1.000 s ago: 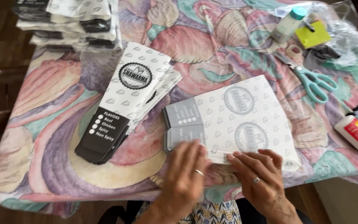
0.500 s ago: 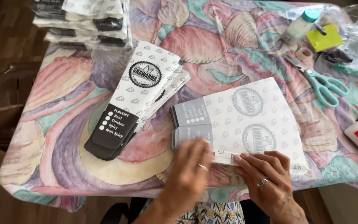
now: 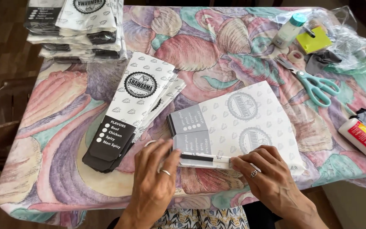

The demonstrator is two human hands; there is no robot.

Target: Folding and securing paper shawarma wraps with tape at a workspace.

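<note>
Left hand (image 3: 155, 180) — palm down, fingers close together, tips pressing the folded near edge of one flat printed paper sheet (image 3: 238, 123). Right hand (image 3: 272, 178) — knuckles bent, fingertips pressed on the same fold, just right of the left fingers. One ring on each hand. Beyond the left fingers: one fanned pile of finished sleeves (image 3: 128, 112); farther, one taller stack (image 3: 79, 27). Beyond the right fingers: one pair of scissors (image 3: 314, 85), two glue bottles (image 3: 363, 138).
</note>
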